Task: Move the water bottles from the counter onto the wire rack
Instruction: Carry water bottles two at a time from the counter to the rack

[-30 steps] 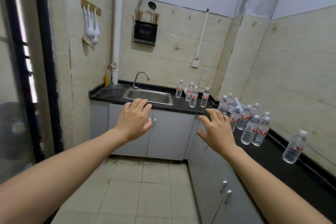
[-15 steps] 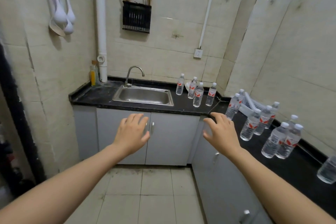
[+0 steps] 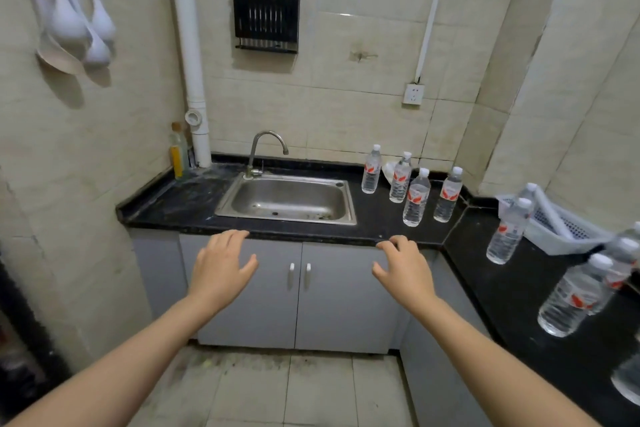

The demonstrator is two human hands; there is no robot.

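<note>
A small home kitchen: a steel sink with tap in a black counter, grey cabinets beneath, tiled walls, hanging ladles, and a chopstick holder.

Both arms bare, stretched fwd from the bottom corners of the view, angling in a bit toward the middle. L forearm runs up from lower left. The left hand is palm-down, back of hand to the camera, fingers loosely spread and only slightly bent, thumb out to the inner side. R forearm comes up from lower right. The right hand is likewise palm-down, fingertips a bit more curled, thumb out toward the L. Both hands empty, in the air, at approx. the same height, well apart.
</note>
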